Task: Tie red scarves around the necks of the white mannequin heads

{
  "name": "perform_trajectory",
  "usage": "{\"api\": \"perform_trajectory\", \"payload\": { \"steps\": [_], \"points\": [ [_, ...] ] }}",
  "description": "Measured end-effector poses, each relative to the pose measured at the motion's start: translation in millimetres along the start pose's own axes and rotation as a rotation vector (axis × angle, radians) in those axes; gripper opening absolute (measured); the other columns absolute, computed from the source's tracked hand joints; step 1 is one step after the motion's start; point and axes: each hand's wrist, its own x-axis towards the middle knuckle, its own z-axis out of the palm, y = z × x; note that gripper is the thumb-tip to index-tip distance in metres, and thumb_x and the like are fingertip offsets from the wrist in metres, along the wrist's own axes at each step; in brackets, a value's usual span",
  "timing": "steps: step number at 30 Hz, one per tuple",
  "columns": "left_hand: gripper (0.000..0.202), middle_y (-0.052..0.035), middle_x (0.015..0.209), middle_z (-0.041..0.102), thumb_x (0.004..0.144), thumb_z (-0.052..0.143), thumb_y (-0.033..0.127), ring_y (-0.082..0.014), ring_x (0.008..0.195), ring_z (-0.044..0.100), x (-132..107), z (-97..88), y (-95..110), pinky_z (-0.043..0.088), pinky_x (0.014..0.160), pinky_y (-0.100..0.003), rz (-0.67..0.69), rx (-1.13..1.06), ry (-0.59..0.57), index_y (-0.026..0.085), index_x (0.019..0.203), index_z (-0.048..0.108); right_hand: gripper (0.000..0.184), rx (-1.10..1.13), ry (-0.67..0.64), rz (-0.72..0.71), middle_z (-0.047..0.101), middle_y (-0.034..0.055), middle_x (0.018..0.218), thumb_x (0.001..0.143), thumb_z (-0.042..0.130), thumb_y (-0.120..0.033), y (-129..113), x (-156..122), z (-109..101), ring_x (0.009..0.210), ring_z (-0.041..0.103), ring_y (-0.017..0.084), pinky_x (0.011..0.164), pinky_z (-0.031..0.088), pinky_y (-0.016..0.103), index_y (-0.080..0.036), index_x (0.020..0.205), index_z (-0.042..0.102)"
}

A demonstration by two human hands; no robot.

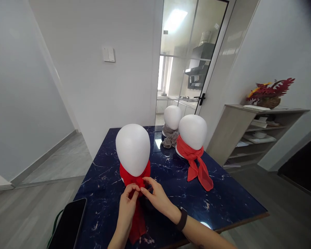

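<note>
A white foam head [133, 148] stands near me on a dark blue marbled table [223, 200], with a red scarf [138, 221] wrapped round its neck and hanging down in front. My left hand [128, 204] pinches the scarf just under the knot. My right hand [155, 195], with a black band on the wrist, has its fingers closed on the knot from the right. Farther back, a second white head [193, 131] wears a tied red scarf [197, 166]. A third head [172, 117] behind it wears a grey scarf [169, 137].
A black phone [68, 223] lies at the table's near left corner. A wooden shelf unit [248, 135] with a basket of red and yellow flowers [269, 93] stands at the right. A glass door [189, 58] opens onto a kitchen behind the table.
</note>
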Motion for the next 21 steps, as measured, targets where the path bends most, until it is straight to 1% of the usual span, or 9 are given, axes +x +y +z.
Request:
{"api": "perform_trajectory", "payload": {
  "steps": [2, 5, 6, 9, 10, 13, 15, 19, 21],
  "points": [
    [0.011, -0.0009, 0.075, 0.060, 0.070, 0.066, 0.028, -0.0170, 0.076, 0.055, 1.7, -2.4, -2.1, 0.042, 0.074, -0.026, 0.016, 0.049, -0.020, 0.019, 0.068, 0.061, 0.036, -0.014, -0.027, 0.057, 0.064, 0.0061, 0.101, 0.078, 0.060, -0.025, 8.5, 6.9, 4.5, 0.086, 0.056, 0.019, 0.076, 0.042, 0.031, -0.021, 0.114, 0.060],
    [0.013, -0.0017, 0.075, 0.059, 0.072, 0.062, 0.030, -0.0179, 0.077, 0.055, 4.5, -6.1, -6.1, 0.042, 0.075, -0.027, 0.050, 0.141, -0.063, 0.018, 0.066, 0.060, 0.048, 0.033, -0.100, 0.177, 0.064, 0.0017, 0.086, 0.065, 0.065, -0.014, 20.0, 16.7, 7.2, 0.073, 0.054, 0.015, 0.068, 0.041, 0.028, -0.018, 0.113, 0.059],
    [0.014, -0.0020, 0.077, 0.059, 0.073, 0.060, 0.031, -0.0184, 0.078, 0.055, 4.9, -7.2, -7.3, 0.042, 0.075, -0.028, 0.060, 0.168, -0.082, 0.018, 0.068, 0.060, 0.045, 0.069, -0.130, 0.224, 0.062, -0.0002, 0.080, 0.061, 0.066, -0.013, 21.3, 18.9, 7.0, 0.068, 0.052, 0.013, 0.064, 0.040, 0.026, -0.017, 0.106, 0.062],
    [0.011, -0.0024, 0.084, 0.058, 0.076, 0.054, 0.029, -0.0196, 0.083, 0.056, 3.1, -10.4, -10.8, 0.043, 0.081, -0.032, 0.100, 0.255, -0.078, 0.019, 0.081, 0.058, 0.021, 0.252, -0.149, 0.340, 0.057, -0.0032, 0.066, 0.058, 0.068, -0.014, 16.9, 21.0, 3.8, 0.059, 0.046, 0.009, 0.056, 0.033, 0.022, -0.015, 0.078, 0.062],
    [0.013, -0.0026, 0.088, 0.057, 0.076, 0.054, 0.026, -0.0200, 0.087, 0.055, 1.5, -11.7, -12.2, 0.043, 0.083, -0.034, 0.124, 0.302, -0.048, 0.020, 0.086, 0.056, 0.018, 0.351, -0.134, 0.372, 0.056, -0.0033, 0.066, 0.059, 0.068, -0.016, 13.6, 20.3, 2.0, 0.059, 0.046, 0.008, 0.055, 0.032, 0.021, -0.015, 0.075, 0.060],
    [0.028, -0.0052, 0.102, 0.049, 0.071, 0.056, 0.020, -0.0218, 0.096, 0.053, -4.3, -16.8, -17.0, 0.041, 0.090, -0.039, 0.219, 0.476, 0.109, 0.020, 0.098, 0.049, 0.028, 0.685, -0.096, 0.455, 0.058, -0.0035, 0.073, 0.057, 0.071, -0.016, 5.1, 15.5, -4.4, 0.064, 0.049, 0.008, 0.056, 0.033, 0.019, -0.018, 0.079, 0.053],
    [0.030, -0.0069, 0.106, 0.043, 0.071, 0.054, 0.020, -0.0217, 0.095, 0.053, -6.7, -21.8, -19.3, 0.043, 0.087, -0.039, 0.248, 0.556, 0.182, 0.020, 0.100, 0.046, 0.032, 0.831, -0.038, 0.482, 0.057, -0.0044, 0.073, 0.058, 0.072, -0.015, 3.7, 11.7, -9.1, 0.065, 0.051, 0.008, 0.057, 0.034, 0.019, -0.020, 0.079, 0.049],
    [0.012, -0.0045, 0.094, 0.044, 0.070, 0.047, 0.013, -0.0195, 0.083, 0.053, -4.1, -34.5, -15.9, 0.044, 0.077, -0.034, 0.220, 0.735, 0.145, 0.020, 0.080, 0.046, 0.031, 0.818, 0.094, 0.412, 0.054, -0.0047, 0.070, 0.062, 0.072, -0.022, 9.2, 9.4, -19.3, 0.063, 0.052, 0.007, 0.054, 0.033, 0.017, -0.020, 0.078, 0.046],
    [0.015, -0.0032, 0.089, 0.047, 0.068, 0.043, 0.007, -0.0182, 0.079, 0.053, -1.1, -39.9, -10.4, 0.042, 0.074, -0.032, 0.185, 0.851, 0.093, 0.021, 0.073, 0.045, 0.032, 0.719, 0.181, 0.337, 0.051, -0.0059, 0.067, 0.064, 0.073, -0.028, 12.5, 13.9, -25.2, 0.059, 0.049, 0.006, 0.052, 0.033, 0.017, -0.019, 0.075, 0.044]
  ]
}}
